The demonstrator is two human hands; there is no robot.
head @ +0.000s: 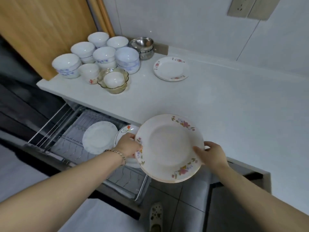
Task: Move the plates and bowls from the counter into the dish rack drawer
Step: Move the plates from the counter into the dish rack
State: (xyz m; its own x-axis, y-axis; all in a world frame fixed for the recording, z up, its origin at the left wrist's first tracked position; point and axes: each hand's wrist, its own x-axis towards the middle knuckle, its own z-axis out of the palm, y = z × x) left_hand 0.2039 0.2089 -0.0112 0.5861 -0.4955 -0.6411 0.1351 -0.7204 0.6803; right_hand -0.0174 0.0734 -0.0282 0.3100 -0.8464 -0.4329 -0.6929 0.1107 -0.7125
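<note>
I hold a small stack of flowered plates [168, 148] in the air, just off the counter's front edge and above the open dish rack drawer [55, 128]. My left hand [127, 145] grips the stack's left rim; my right hand [211, 155] grips its right rim, thumb on top. In the drawer lie a white plate [99, 137] and a flower-painted plate [126, 130], partly hidden by my left hand. On the white counter [217, 106] remain another stack of flowered plates [170, 69] and several white bowls [98, 54] at the back left.
A glass bowl [113, 81] holding a white bowl stands in front of the bowl group. Steel bowls [143, 46] sit by the wall. A wooden panel [41, 30] borders the counter's left end. Below are floor tiles and a foot in a clog [155, 215].
</note>
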